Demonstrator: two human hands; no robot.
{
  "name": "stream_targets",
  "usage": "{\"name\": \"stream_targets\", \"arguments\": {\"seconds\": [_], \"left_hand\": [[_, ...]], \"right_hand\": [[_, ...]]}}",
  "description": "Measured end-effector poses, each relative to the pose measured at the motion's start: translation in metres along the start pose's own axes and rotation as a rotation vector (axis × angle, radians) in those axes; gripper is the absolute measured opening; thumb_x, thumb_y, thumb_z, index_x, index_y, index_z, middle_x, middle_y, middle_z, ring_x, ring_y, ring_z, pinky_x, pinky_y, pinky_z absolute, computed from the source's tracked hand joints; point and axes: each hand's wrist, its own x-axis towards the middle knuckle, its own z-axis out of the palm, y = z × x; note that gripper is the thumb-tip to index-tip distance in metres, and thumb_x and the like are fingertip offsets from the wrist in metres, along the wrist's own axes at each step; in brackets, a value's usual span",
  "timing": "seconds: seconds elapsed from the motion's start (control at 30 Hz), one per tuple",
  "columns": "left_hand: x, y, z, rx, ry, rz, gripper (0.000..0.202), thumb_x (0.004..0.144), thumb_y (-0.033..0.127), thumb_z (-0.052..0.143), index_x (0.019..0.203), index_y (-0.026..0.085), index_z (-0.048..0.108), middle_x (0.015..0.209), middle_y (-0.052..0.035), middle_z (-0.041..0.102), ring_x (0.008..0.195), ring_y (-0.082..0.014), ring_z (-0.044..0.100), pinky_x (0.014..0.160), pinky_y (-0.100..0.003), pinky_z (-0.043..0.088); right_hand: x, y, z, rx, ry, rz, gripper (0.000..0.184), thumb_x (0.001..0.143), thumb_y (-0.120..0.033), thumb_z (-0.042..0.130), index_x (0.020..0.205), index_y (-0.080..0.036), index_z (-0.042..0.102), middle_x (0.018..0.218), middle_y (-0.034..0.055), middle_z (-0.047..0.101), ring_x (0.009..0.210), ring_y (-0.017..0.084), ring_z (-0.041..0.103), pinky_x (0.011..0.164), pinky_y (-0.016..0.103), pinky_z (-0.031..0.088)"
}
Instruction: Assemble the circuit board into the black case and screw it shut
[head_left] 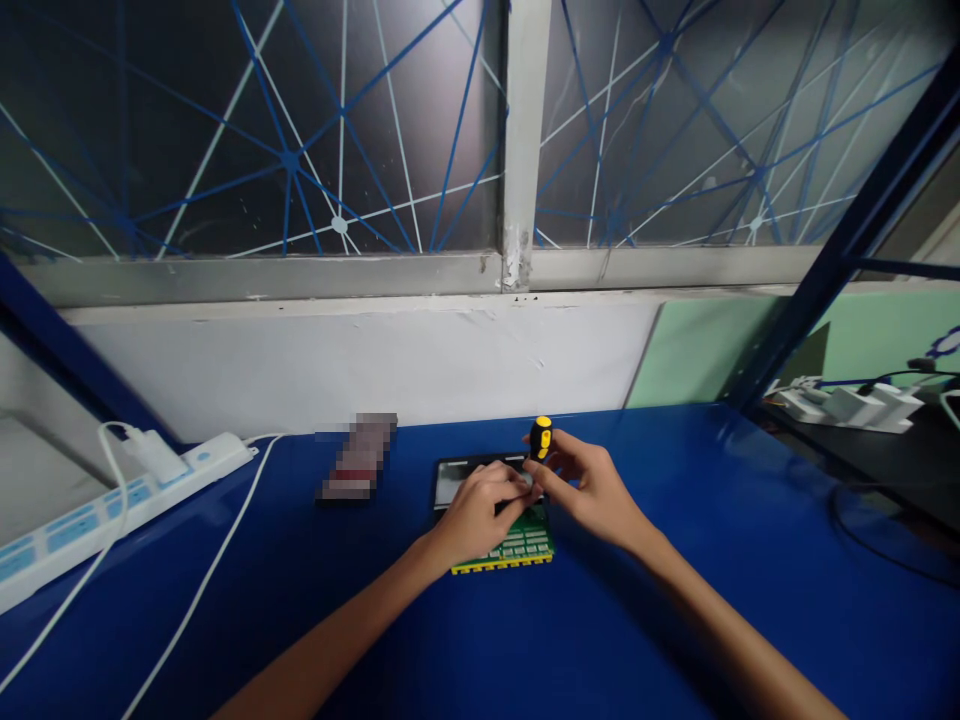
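Observation:
My right hand (589, 487) grips a screwdriver by its black and yellow handle (541, 438), held upright with the tip down. Its shaft and tip are hidden behind my fingers. My left hand (480, 510) lies over a device with a green circuit board (523, 545), a yellow strip along the near edge and a dark-framed pale panel (451, 482) at the back. The left fingertips are pinched together close to the screwdriver's lower end; whatever is between them is too small to make out.
A blurred-out phone-like object (358, 458) lies left of the device on the blue table (465, 660). A white power strip (135, 500) with trailing cables runs along the left. Blue frame posts (817, 270) rise at both sides, and a wall stands behind the table.

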Motion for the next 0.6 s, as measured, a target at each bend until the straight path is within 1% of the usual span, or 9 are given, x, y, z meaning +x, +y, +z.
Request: {"name": "stream_targets", "arguments": {"seconds": [0.13,0.23,0.33,0.47,0.6], "left_hand": [[0.0008,-0.0020,0.0016,-0.046,0.047,0.001,0.017,0.093,0.023,0.058,0.086,0.021,0.074,0.088,-0.0034,0.070,0.087,-0.0182,0.062,0.078,-0.032,0.048],[0.0005,-0.0021,0.0025,-0.067,0.079,0.002,0.015,0.091,0.023,0.060,0.086,0.020,0.074,0.086,-0.0039,0.069,0.084,-0.0177,0.062,0.076,-0.031,0.050],[-0.0003,-0.0003,0.0019,-0.023,0.061,0.001,0.016,0.092,0.023,0.058,0.086,0.020,0.073,0.089,-0.0046,0.068,0.087,-0.0182,0.062,0.079,-0.033,0.050],[-0.0007,0.0029,0.0000,0.026,0.013,0.017,0.018,0.094,0.020,0.053,0.094,0.018,0.071,0.098,-0.0068,0.067,0.095,-0.0206,0.060,0.085,-0.038,0.049],[-0.0003,0.0020,-0.0001,0.018,0.009,0.030,0.019,0.093,0.015,0.052,0.094,0.018,0.071,0.098,-0.0064,0.067,0.097,-0.0207,0.060,0.086,-0.039,0.049]], "right_hand": [[0.0002,0.0032,0.0009,-0.034,0.002,-0.014,0.022,0.089,-0.036,0.057,0.100,-0.017,0.061,0.066,0.0002,0.062,0.056,0.014,0.057,0.050,0.024,0.041],[0.0010,0.0055,0.0026,-0.022,-0.012,-0.001,0.028,0.089,-0.038,0.057,0.105,-0.016,0.061,0.067,0.0013,0.064,0.056,0.014,0.058,0.050,0.025,0.042],[0.0014,0.0070,0.0039,-0.001,-0.019,0.011,0.029,0.090,-0.039,0.057,0.107,-0.016,0.060,0.070,0.0024,0.066,0.059,0.015,0.060,0.051,0.025,0.043],[0.0010,0.0076,0.0048,0.020,-0.021,0.008,0.027,0.091,-0.040,0.055,0.101,-0.016,0.061,0.071,0.0032,0.066,0.060,0.015,0.060,0.052,0.026,0.044],[0.0005,0.0086,0.0058,0.026,-0.020,0.009,0.030,0.091,-0.040,0.055,0.107,-0.015,0.061,0.069,0.0030,0.066,0.058,0.015,0.059,0.052,0.027,0.043]]}}
